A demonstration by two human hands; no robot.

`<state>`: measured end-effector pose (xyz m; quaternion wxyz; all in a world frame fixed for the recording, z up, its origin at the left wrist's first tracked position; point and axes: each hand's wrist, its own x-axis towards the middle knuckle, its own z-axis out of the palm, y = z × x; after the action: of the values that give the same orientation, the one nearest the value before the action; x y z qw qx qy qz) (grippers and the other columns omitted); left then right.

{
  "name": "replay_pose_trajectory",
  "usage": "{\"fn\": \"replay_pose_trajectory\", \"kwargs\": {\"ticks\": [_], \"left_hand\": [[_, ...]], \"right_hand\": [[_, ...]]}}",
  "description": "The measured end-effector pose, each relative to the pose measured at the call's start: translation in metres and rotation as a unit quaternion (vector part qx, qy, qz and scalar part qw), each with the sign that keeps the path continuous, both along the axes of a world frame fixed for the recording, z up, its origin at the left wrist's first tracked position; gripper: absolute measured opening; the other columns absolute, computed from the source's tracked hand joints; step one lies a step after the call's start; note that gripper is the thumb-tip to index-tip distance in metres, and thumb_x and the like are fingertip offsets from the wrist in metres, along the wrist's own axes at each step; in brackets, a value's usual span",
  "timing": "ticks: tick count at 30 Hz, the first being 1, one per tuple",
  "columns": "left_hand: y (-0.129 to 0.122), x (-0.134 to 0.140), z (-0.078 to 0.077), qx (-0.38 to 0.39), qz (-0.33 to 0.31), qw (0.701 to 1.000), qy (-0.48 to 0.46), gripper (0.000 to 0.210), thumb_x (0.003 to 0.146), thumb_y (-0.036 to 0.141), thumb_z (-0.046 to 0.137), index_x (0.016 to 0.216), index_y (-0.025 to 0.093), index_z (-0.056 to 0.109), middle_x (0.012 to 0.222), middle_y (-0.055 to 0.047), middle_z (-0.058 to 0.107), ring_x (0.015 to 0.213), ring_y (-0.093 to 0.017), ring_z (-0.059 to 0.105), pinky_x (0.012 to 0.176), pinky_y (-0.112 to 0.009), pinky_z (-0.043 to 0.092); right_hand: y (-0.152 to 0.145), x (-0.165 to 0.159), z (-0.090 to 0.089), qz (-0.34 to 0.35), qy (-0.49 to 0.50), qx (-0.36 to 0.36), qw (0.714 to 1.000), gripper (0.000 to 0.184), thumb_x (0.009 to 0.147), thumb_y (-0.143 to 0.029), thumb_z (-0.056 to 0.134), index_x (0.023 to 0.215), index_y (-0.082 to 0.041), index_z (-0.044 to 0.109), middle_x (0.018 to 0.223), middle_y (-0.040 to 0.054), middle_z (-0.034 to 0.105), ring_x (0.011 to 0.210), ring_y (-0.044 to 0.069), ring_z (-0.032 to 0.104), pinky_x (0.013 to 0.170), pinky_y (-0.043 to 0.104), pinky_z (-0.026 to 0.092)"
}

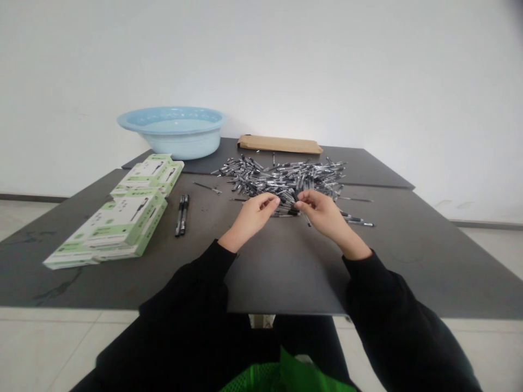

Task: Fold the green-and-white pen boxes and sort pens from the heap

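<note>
A large heap of clear-and-black pens (286,177) lies across the middle of the table. My right hand (322,215) is at the heap's near edge, its thumb and fingers closed on a pen (307,220) that points down toward me. To its left, my left hand (255,215) has thumb and forefinger pinched together; whether anything small is between them I cannot make out. Two capped black pens (182,215) lie side by side left of my left hand, apart from the heap.
White-and-green pen boxes (122,218) are stacked on the left of the dark table (408,261). Behind them stands a light blue basin (180,141). A flat brown cardboard piece (280,144) lies at the back, near the wall. Loose pens and thin parts lie around the heap.
</note>
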<state>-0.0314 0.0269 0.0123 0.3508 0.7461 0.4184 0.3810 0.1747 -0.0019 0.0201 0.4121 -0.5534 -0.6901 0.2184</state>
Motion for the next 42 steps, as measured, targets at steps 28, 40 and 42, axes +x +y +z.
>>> {"fn": "replay_pose_trajectory", "kwargs": {"ticks": [28,40,42], "left_hand": [[0.011,-0.017,0.014,-0.020,0.099,0.967,-0.233,0.029,0.091,0.041,0.057,0.074,0.018,0.061,0.063,0.003,0.049,0.058,-0.011,0.045,0.055,-0.024,0.035],[0.005,-0.011,0.014,-0.097,0.076,0.961,-0.247,0.025,0.092,0.031,0.050,0.073,0.017,0.059,0.063,0.001,0.052,0.052,-0.009,0.047,0.049,-0.021,0.034],[0.005,-0.011,0.015,-0.096,0.077,0.963,-0.242,0.025,0.091,0.031,0.050,0.072,0.017,0.059,0.063,0.001,0.052,0.053,-0.009,0.047,0.050,-0.021,0.036]], "right_hand": [[0.003,-0.023,-0.031,0.069,-0.219,0.141,0.963,0.018,0.092,-0.019,0.060,0.100,-0.018,0.075,0.099,0.0105,0.060,0.095,0.025,0.053,0.088,0.039,0.043],[0.020,-0.033,-0.050,0.062,-0.299,0.104,0.947,0.017,0.089,-0.019,0.064,0.100,-0.015,0.076,0.104,0.0127,0.059,0.100,0.028,0.051,0.090,0.040,0.043],[0.020,-0.033,-0.050,0.062,-0.305,0.096,0.945,0.014,0.089,-0.018,0.064,0.096,-0.015,0.076,0.103,0.0125,0.059,0.100,0.028,0.051,0.089,0.039,0.042]]}}
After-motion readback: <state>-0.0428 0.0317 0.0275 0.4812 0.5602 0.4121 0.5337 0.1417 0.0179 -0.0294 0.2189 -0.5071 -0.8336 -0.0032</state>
